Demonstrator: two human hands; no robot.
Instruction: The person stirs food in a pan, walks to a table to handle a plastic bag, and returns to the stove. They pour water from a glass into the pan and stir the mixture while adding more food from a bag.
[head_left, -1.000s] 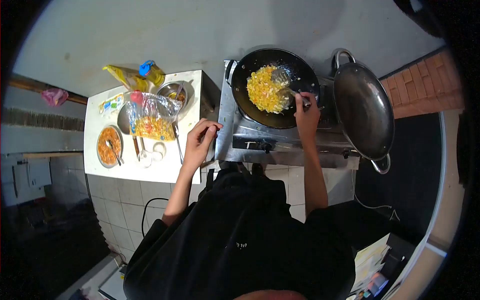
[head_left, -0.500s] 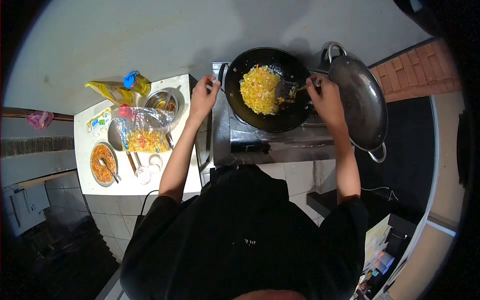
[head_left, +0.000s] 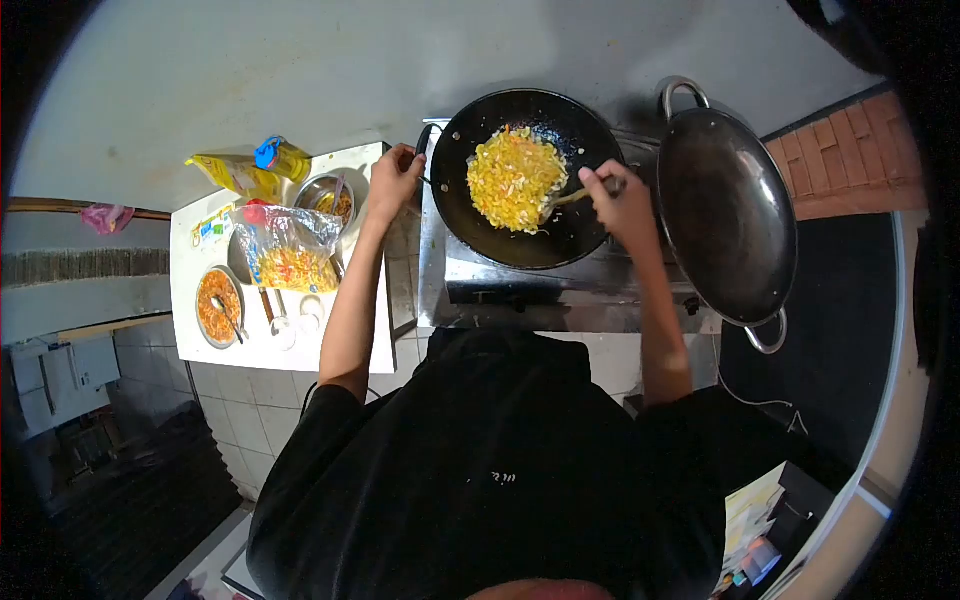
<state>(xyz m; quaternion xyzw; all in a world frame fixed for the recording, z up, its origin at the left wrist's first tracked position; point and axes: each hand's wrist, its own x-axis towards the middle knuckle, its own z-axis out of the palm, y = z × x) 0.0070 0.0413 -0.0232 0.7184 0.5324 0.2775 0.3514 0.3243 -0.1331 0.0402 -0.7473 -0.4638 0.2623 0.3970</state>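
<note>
A black wok (head_left: 470, 230) sits on the metal stove (head_left: 540, 290) in front of me, with chopped yellow food flecked with white and orange (head_left: 513, 178) heaped left of its middle. At the wok's left side, my left hand (head_left: 395, 180) is closed on the dark loop handle (head_left: 421, 150). My right hand (head_left: 622, 205) grips the handle of a spatula (head_left: 572, 198) over the wok's right side. The spatula's blade is mostly hidden in the right edge of the food.
A second, larger wok (head_left: 725, 215) stands close to my right hand. On the white table (head_left: 350, 345) at left are a plastic bag of chopped vegetables (head_left: 295, 265), a bowl of orange food with a spoon (head_left: 215, 305), a metal bowl (head_left: 325, 200) and a blue-capped bottle (head_left: 285, 160).
My right hand has moved slightly left and down with the spatula, turning its blade into the food, which has shifted. My left hand stays at the wok handle. The whole view has shifted a little.
</note>
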